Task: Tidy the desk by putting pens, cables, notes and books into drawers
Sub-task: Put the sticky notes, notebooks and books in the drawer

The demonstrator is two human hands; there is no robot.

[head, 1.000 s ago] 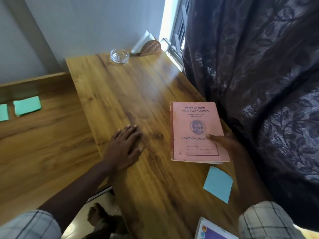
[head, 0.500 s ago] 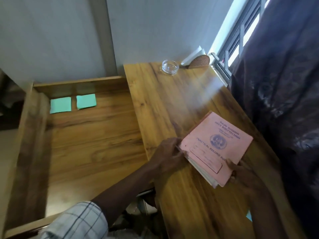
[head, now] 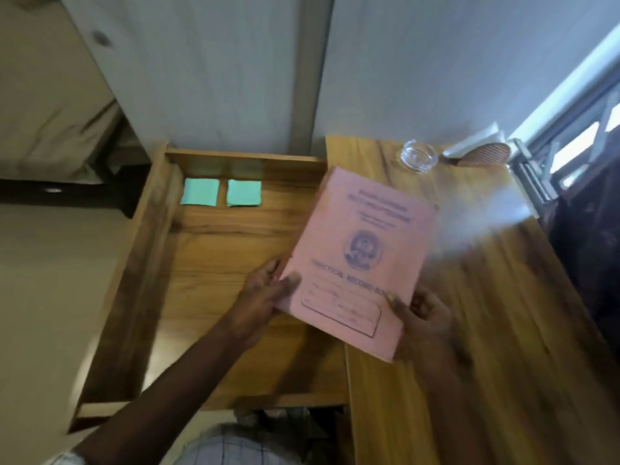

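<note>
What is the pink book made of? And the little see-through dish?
The pink book looks like matte paper or thin card; its cover has printed ink and no shine. The dish is probably clear glass, maybe plastic; wood shows through it and its rim glints.

1 pink book (head: 362, 229), 2 green notes (head: 200, 192), 1 drawer (head: 134, 297), 1 glass dish (head: 417, 156)

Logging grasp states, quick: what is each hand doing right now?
Left hand: grips the pink record book at its lower left edge.
Right hand: grips the same book at its lower right corner.
</note>
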